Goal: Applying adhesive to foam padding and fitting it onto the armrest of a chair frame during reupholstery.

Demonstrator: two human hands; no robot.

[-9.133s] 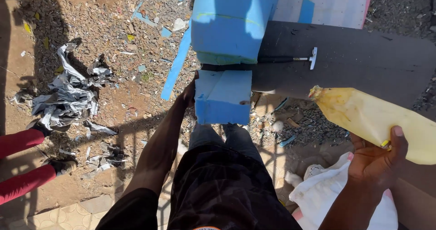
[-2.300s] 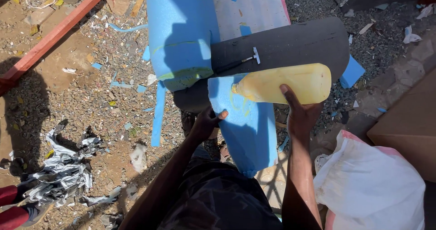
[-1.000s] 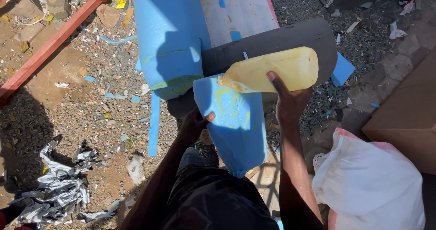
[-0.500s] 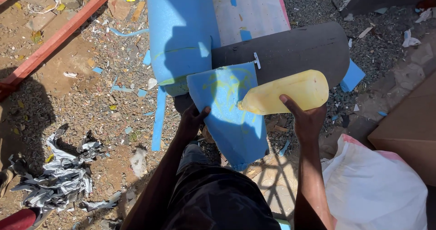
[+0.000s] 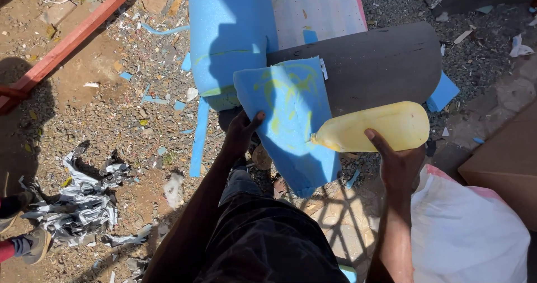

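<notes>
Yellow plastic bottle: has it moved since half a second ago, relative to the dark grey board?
Yes. The yellow plastic bottle, held in the right hand, has dropped lower: it lay across the dark grey board's lower edge, and now sits mostly below it, nozzle over the blue foam sheet.

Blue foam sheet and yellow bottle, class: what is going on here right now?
A person looking down at their own hands holds a blue foam sheet by its edge with the left hand. The right hand grips a yellow bottle tipped on its side, nozzle against the sheet, which carries yellow lines. The sheet leans against a dark board, with a larger blue foam piece behind it. A white bag lies at the right.
</notes>
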